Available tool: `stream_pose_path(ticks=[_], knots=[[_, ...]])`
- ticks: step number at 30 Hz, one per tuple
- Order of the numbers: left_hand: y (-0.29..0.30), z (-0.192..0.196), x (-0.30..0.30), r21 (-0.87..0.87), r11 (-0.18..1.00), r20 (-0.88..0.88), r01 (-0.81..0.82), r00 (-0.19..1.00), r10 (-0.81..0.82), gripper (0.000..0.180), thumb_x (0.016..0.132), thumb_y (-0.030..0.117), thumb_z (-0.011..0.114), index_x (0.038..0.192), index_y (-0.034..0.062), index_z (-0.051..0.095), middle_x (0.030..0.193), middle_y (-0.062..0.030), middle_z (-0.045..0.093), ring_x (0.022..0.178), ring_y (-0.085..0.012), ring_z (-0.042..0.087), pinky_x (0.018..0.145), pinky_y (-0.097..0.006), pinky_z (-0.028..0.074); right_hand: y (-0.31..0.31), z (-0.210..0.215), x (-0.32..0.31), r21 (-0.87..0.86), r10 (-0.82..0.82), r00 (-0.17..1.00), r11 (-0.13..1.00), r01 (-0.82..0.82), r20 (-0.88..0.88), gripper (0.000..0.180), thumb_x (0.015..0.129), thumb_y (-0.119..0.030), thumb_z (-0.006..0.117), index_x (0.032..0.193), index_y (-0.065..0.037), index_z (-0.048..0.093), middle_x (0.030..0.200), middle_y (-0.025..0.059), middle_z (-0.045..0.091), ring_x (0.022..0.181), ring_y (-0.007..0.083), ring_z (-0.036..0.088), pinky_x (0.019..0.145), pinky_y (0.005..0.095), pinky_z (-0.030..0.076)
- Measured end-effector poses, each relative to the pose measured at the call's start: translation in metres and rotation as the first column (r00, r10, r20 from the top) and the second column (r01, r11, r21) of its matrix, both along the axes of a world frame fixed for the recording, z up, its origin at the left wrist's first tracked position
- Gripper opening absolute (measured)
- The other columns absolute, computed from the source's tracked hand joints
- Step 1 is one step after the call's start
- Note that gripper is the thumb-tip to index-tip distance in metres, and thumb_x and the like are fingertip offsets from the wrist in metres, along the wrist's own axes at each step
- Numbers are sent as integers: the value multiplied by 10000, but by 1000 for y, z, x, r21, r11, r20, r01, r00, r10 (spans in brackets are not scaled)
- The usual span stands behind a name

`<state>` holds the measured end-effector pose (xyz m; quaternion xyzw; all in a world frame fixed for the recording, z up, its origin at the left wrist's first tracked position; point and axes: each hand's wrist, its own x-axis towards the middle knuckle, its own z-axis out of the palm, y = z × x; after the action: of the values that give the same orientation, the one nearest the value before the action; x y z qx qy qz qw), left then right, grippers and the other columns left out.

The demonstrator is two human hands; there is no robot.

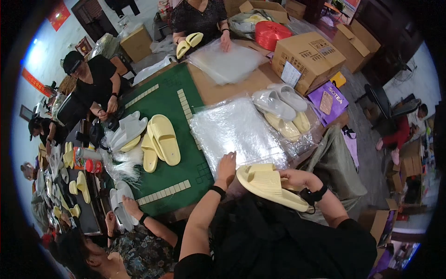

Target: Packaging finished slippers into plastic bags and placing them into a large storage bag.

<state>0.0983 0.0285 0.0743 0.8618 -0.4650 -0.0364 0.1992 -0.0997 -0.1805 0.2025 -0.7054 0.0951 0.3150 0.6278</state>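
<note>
My right hand [297, 178] is closed on a pair of pale yellow slippers [265, 183] with ribbed straps, held in front of my body at the table edge. The slippers lie one against the other, so the second is mostly hidden. My left hand [226, 168] rests on the near edge of a stack of clear plastic bags [237, 130], its fingers stretched forward onto the film. Right of the stack, bagged grey slippers [281, 102] and bagged yellow slippers [288, 126] lie on the table.
Loose yellow slippers [162, 139] lie on the green mat [186, 93], beside bagged grey ones [127, 130]. Cardboard box [306, 60] and red twine roll [273, 36] stand at the back right. Co-workers handle slippers across the table and at my left; one has grey slippers [123, 204].
</note>
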Motion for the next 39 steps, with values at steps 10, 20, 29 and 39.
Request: stream_pose_path(ticks=[10,20,29,39], knots=[[-8,47,33,-354,894,-308,-276,937,167,175,808,59,541,952,18,631,812,-129,582,753,-265,536,701,-348,433,8,5,17,-99,-18,958,994,48,287,305,798,-35,478,1097,3,522,1120,83,485,968,192,479,838,289,391],[-1,55,44,-202,890,-959,-410,269,-94,323,904,207,491,1156,11,544,1019,-30,604,881,-100,532,824,-249,408,12,5,36,-20,-188,916,978,208,355,445,746,80,510,1184,7,486,1238,96,455,1181,219,401,968,281,321],[-3,68,32,-136,932,-811,-337,578,91,362,916,181,430,1224,-8,464,1043,-126,597,824,-194,599,753,-293,463,21,-35,33,65,-315,843,945,319,435,415,749,96,472,1151,6,521,1257,114,436,1182,256,406,952,307,352],[-27,92,-23,-41,999,139,-21,990,26,430,870,161,441,1286,64,390,1273,-195,418,1164,-377,392,968,-494,294,39,-24,43,-760,252,771,502,412,584,199,667,-134,588,834,-31,620,1006,155,504,1026,305,455,974,477,254]])
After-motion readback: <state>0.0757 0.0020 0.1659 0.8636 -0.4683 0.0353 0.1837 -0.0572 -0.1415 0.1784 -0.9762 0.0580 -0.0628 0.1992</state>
